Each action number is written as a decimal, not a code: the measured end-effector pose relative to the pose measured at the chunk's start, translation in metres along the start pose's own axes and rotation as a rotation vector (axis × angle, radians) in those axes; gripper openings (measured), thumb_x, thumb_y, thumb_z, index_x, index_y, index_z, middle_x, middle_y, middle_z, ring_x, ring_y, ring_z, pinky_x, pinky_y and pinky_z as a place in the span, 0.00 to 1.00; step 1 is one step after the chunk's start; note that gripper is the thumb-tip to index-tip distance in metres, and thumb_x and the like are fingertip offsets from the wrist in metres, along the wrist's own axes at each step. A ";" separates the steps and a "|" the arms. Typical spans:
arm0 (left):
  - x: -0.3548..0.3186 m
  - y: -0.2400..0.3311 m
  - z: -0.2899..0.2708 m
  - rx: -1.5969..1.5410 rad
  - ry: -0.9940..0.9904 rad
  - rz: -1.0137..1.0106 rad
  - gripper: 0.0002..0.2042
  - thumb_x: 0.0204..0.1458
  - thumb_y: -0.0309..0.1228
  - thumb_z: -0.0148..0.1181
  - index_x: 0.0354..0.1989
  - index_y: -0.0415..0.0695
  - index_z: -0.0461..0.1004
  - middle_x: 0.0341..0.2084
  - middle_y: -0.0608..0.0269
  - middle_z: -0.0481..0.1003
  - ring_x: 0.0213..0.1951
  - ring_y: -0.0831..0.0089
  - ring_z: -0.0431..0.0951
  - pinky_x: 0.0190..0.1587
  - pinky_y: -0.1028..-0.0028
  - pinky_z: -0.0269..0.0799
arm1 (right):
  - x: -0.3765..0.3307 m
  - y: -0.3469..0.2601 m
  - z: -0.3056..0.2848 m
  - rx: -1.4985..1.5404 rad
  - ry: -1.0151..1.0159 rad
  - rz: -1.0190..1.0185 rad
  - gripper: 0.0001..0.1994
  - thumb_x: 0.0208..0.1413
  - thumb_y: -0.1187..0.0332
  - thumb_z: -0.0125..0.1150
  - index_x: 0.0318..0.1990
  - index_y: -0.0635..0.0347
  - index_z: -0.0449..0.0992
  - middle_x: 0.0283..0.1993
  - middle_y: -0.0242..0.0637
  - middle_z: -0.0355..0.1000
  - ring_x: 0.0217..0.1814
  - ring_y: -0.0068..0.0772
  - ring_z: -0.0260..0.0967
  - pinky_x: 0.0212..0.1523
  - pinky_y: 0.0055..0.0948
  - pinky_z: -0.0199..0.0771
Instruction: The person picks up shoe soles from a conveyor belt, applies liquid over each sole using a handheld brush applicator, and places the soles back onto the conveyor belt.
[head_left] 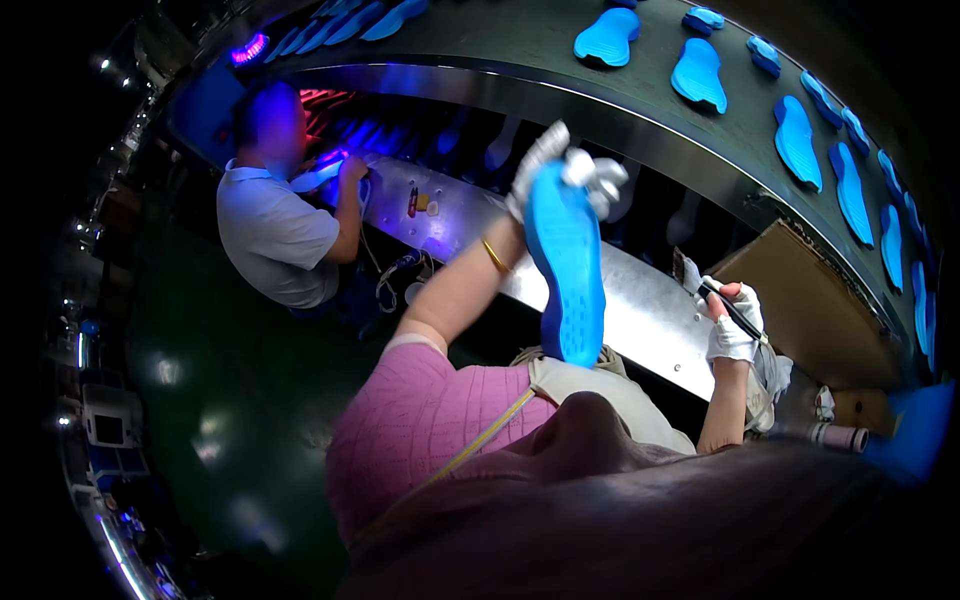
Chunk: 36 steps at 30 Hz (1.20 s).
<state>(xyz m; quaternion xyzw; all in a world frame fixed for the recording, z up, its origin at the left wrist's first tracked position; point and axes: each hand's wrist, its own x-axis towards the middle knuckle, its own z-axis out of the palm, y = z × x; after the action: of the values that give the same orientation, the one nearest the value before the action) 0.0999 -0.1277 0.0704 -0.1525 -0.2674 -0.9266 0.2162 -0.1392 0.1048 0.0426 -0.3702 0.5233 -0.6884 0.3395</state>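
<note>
My left hand, in a white glove, grips one end of a blue shoe sole and holds it raised in front of my body. The long sole hangs with its far end down, and small dimples show on its lower part. To the right, my right hand wears a white glove with some fingertips bare. It is closed around the dark handle of a flat brush, whose bristle end points up and to the left. A space lies between the brush and the sole.
A metal work ledge runs before me, below a dark conveyor belt bearing several blue soles. A cardboard sheet leans at the right, near a thread-like roll. At left, a co-worker handles a sole under purple light.
</note>
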 end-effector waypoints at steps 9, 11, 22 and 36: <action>-0.003 -0.119 0.027 -0.125 0.473 -0.123 0.44 0.45 0.70 0.42 0.58 0.42 0.62 0.51 0.52 0.69 0.50 0.57 0.71 0.55 0.52 0.66 | -0.011 0.000 0.002 0.013 -0.063 -0.250 0.09 0.47 0.80 0.63 0.33 0.61 0.68 0.28 0.33 0.68 0.29 0.23 0.69 0.33 0.21 0.71; 0.007 -0.131 0.025 -0.125 0.536 -0.078 0.43 0.43 0.71 0.42 0.53 0.42 0.66 0.47 0.49 0.71 0.47 0.57 0.73 0.53 0.56 0.69 | -0.007 -0.007 0.019 -0.023 -0.038 -0.239 0.09 0.46 0.80 0.64 0.32 0.61 0.69 0.29 0.34 0.70 0.29 0.22 0.70 0.32 0.20 0.71; 0.006 -0.155 0.027 0.108 0.487 0.003 0.43 0.46 0.70 0.39 0.57 0.42 0.61 0.50 0.55 0.68 0.50 0.64 0.71 0.56 0.65 0.67 | -0.012 -0.013 0.057 -0.187 -0.051 -0.439 0.10 0.45 0.80 0.64 0.34 0.61 0.70 0.28 0.32 0.70 0.27 0.23 0.69 0.32 0.21 0.71; -0.003 -0.131 0.019 0.007 0.519 -0.079 0.43 0.46 0.66 0.47 0.58 0.38 0.61 0.49 0.43 0.70 0.47 0.54 0.73 0.54 0.58 0.68 | -0.038 -0.003 0.062 -0.191 -0.247 -0.347 0.09 0.47 0.83 0.60 0.34 0.61 0.69 0.28 0.36 0.71 0.28 0.23 0.73 0.31 0.20 0.73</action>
<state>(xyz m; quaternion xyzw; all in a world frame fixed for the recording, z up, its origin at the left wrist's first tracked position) 0.0425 -0.0161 0.0283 0.1014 -0.2118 -0.9414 0.2419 -0.0668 0.1091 0.0511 -0.5665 0.4689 -0.6334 0.2410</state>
